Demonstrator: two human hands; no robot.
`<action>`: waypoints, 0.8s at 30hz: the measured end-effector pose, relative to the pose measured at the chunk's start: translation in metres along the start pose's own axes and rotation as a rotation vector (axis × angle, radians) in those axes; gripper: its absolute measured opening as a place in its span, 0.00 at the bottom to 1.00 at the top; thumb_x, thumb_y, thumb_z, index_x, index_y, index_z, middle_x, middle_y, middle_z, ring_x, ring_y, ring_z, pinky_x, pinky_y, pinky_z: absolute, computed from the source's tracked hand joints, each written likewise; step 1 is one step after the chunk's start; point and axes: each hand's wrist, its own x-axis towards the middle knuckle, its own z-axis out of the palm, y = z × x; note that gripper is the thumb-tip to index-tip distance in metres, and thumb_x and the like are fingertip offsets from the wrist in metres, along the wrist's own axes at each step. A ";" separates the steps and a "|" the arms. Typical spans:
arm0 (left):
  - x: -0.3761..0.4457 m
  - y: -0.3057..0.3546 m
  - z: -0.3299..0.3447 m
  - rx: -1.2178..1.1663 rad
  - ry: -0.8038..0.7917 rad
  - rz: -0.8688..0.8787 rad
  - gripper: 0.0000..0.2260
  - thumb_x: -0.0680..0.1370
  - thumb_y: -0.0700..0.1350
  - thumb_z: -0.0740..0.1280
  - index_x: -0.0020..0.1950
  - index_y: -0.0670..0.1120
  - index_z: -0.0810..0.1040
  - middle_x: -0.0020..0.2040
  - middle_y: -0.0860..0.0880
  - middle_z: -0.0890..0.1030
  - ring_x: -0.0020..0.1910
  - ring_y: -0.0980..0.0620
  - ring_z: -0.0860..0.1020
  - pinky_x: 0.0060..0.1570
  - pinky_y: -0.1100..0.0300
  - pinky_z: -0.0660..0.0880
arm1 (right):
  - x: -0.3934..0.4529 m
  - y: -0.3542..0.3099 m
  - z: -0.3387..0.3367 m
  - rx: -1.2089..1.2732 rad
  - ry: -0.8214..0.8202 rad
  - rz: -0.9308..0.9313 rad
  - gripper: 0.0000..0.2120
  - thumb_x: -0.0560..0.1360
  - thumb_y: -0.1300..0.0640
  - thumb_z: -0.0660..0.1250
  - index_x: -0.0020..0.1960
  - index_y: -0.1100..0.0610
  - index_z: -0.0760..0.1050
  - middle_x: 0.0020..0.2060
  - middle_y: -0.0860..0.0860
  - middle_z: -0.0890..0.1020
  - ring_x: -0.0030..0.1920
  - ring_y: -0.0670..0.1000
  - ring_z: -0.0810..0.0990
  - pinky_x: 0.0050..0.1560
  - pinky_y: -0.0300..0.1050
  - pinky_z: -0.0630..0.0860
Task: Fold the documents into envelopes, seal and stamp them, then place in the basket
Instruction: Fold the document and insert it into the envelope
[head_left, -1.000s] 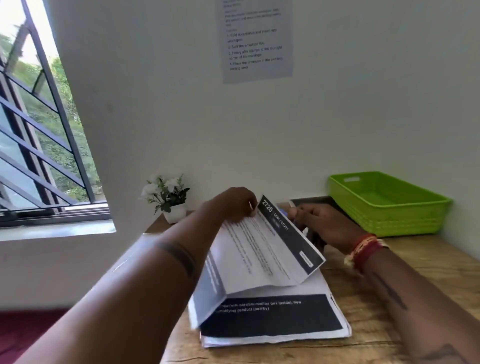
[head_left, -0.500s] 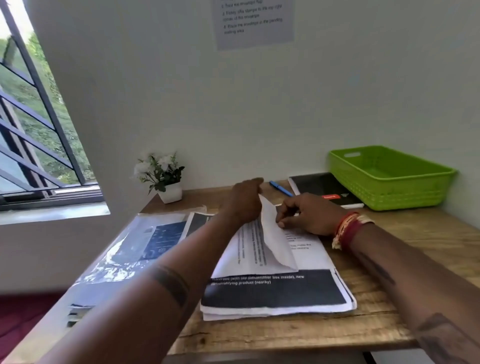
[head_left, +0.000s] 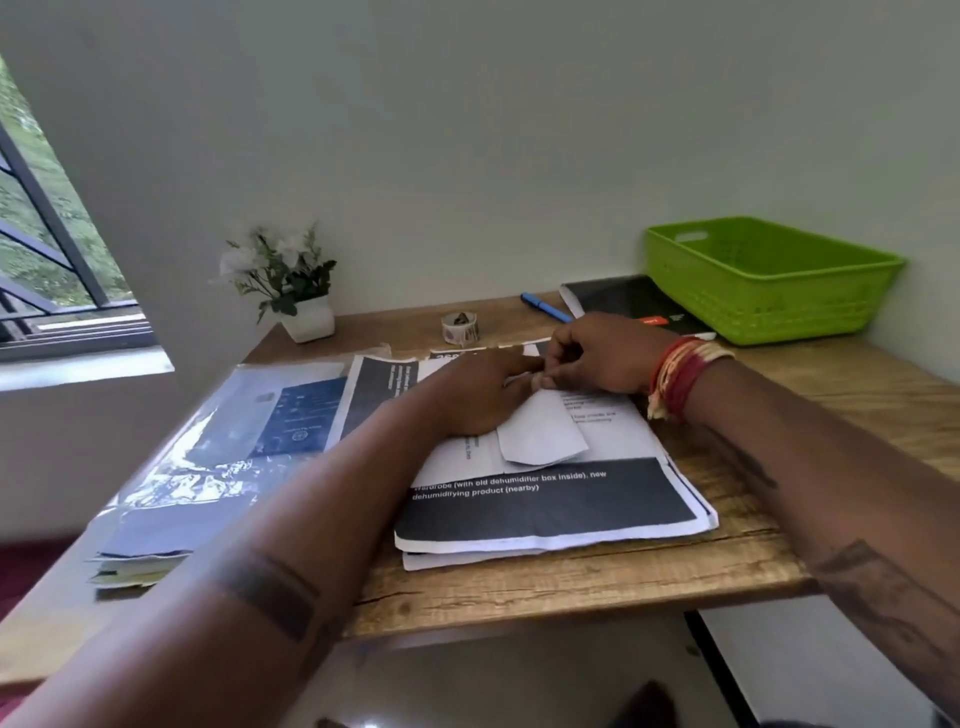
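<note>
Since the earlier frames, you brought the lifted sheet down flat onto the stack of documents (head_left: 550, 512), and both your hands came low over it. Your left hand (head_left: 475, 395) lay flat with the fingers quite straight, pressing the folded sheet (head_left: 540, 436) against the stack. Your right hand (head_left: 597, 356) had its fingers curled narrow and seemed to pinch the far edge of that sheet, just beside the left fingertips; the exact contact was too small to see well.

The folded sheet rested on top of the stack, near its far side, and the stack lay on the worktop (head_left: 597, 577) close to the front edge. The green basket (head_left: 763, 306) stood behind and to the right of the stack, well apart from it, and I could see nothing inside it. A roll of stamps or stickers (head_left: 460, 328) stood just behind the stack, and a blue pen (head_left: 545, 307) and a black notebook (head_left: 631, 301) lay between the roll and the basket. To the left of the stack lay a plastic sleeve with more papers (head_left: 234, 441).

By my judgement the task was only at its beginning: one document was in folding, no envelope was clearly visible, and inserting, sealing, stamping and placing in the basket all remained.
</note>
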 end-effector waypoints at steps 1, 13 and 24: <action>0.000 0.000 0.000 0.027 -0.019 0.006 0.19 0.85 0.56 0.56 0.76 0.60 0.69 0.75 0.50 0.72 0.73 0.48 0.69 0.70 0.56 0.65 | -0.002 -0.002 -0.002 0.008 -0.017 0.008 0.10 0.73 0.44 0.75 0.47 0.50 0.82 0.41 0.43 0.82 0.41 0.43 0.79 0.42 0.38 0.73; 0.001 0.001 0.000 0.103 -0.104 -0.080 0.22 0.86 0.57 0.52 0.81 0.59 0.59 0.83 0.50 0.56 0.81 0.48 0.54 0.79 0.50 0.52 | -0.026 -0.015 -0.017 -0.101 -0.260 0.064 0.16 0.69 0.40 0.76 0.48 0.48 0.79 0.41 0.44 0.80 0.41 0.45 0.77 0.38 0.40 0.66; 0.004 -0.002 0.003 0.118 -0.102 -0.086 0.22 0.85 0.58 0.52 0.80 0.60 0.60 0.82 0.50 0.58 0.81 0.47 0.55 0.78 0.46 0.53 | -0.035 -0.026 -0.027 -0.199 -0.507 0.094 0.32 0.61 0.36 0.79 0.60 0.40 0.71 0.49 0.46 0.77 0.47 0.47 0.76 0.43 0.42 0.69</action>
